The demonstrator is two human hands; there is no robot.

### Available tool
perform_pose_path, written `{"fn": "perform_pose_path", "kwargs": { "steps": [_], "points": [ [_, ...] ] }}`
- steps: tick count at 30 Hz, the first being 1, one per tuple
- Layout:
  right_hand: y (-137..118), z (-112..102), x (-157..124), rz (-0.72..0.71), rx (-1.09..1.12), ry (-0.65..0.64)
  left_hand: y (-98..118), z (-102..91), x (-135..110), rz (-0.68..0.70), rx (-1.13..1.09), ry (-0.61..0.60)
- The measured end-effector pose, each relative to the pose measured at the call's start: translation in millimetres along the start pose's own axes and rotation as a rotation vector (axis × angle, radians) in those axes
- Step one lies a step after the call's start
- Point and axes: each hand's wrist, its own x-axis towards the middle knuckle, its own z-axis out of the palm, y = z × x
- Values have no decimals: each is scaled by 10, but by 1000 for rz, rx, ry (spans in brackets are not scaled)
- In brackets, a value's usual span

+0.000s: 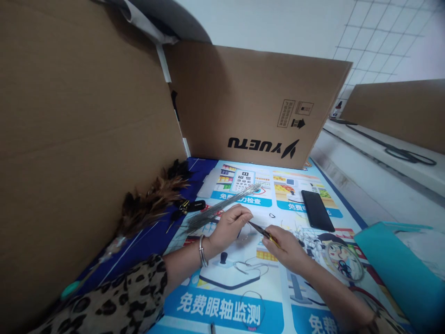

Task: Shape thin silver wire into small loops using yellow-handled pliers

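My left hand [231, 227] is closed in a pinch on a thin wire, close to a bundle of straight wires [222, 206] lying on the printed poster [222, 306]. My right hand [287, 248] grips slim pliers [261, 230] whose dark tip points up-left and meets the wire at my left fingertips. A silver bangle sits on my left wrist. Bent wire loops [248, 268] lie on the poster just below both hands.
A black phone [317, 209] lies on the poster to the right. A feather duster [149, 206] and black keys [189, 205] rest at the left. Cardboard walls [253, 102] stand behind and to the left. A teal bag [399, 264] sits at the right edge.
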Motion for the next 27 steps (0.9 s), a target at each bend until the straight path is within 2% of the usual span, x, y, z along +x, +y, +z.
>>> {"fn": "perform_pose_path", "kwargs": {
  "steps": [3, 7, 10, 13, 19, 27],
  "points": [
    [19, 1, 8, 16, 24, 41, -44, 10, 4, -111, -121, 3],
    [25, -18, 14, 22, 77, 123, -99, 16, 17, -296, -442, -55],
    [12, -24, 13, -12, 101, 100, -107, 11, 32, -384, -691, -145],
    [-6, -11, 7, -59, 108, 50, -92, 0, 43, -417, -836, -193],
    [-11, 7, 9, -67, 111, 39, -96, -13, 38, -473, -876, -221],
    [-26, 6, 12, -59, 111, -4, -153, -8, 34, -471, -801, -241]
  ]
}}
